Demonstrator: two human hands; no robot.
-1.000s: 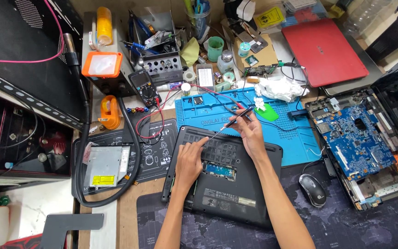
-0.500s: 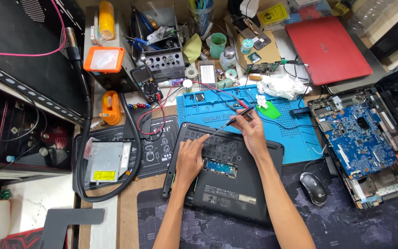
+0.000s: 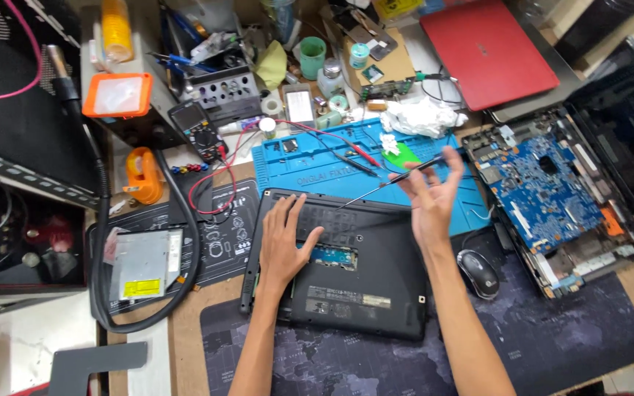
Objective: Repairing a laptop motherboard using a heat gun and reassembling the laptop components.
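A black laptop lies bottom side up on the dark desk mat, with a small open bay showing a blue circuit strip. My left hand rests flat on its left part, fingers spread. My right hand is raised above the laptop's far right corner and holds a thin screwdriver between thumb and fingers. The tip points left and down toward the laptop's back edge.
A blue repair mat with probes lies behind the laptop. A bare blue motherboard in an open chassis sits right, a red laptop behind it. A mouse, a multimeter, an optical drive and a thick black hose lie around.
My right hand has lifted and moved right, away from the laptop, with fingers now spread around the screwdriver. The left hand stays on the laptop.
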